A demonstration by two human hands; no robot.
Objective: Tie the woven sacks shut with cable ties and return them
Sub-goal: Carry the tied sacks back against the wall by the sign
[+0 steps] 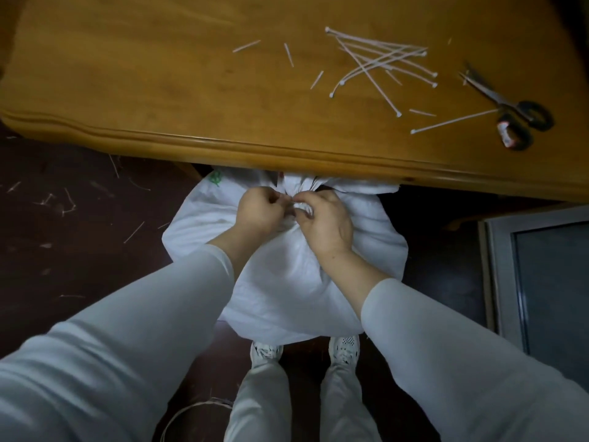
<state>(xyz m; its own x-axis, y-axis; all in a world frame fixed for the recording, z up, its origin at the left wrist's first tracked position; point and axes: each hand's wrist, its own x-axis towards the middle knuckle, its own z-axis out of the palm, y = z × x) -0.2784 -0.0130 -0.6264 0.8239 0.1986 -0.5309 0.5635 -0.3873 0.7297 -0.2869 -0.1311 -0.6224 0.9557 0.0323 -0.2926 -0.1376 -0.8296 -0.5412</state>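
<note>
A white woven sack (287, 275) stands on the dark floor in front of my feet, its gathered neck partly under the table edge. My left hand (259, 208) and my right hand (325, 218) meet at the bunched neck, fingers pinched on a thin white cable tie (294, 203) wrapped there. Most of the tie is hidden by my fingers. Several loose cable ties (379, 63) lie in a crossed heap on the wooden table (159, 90), to the right.
Scissors (506, 100) with black handles lie at the table's right end. Cut tie ends are scattered on the tabletop (288, 54) and on the floor at left (63, 199). A grey framed panel (541, 282) stands at right. A pale cord loop (191, 413) lies by my left leg.
</note>
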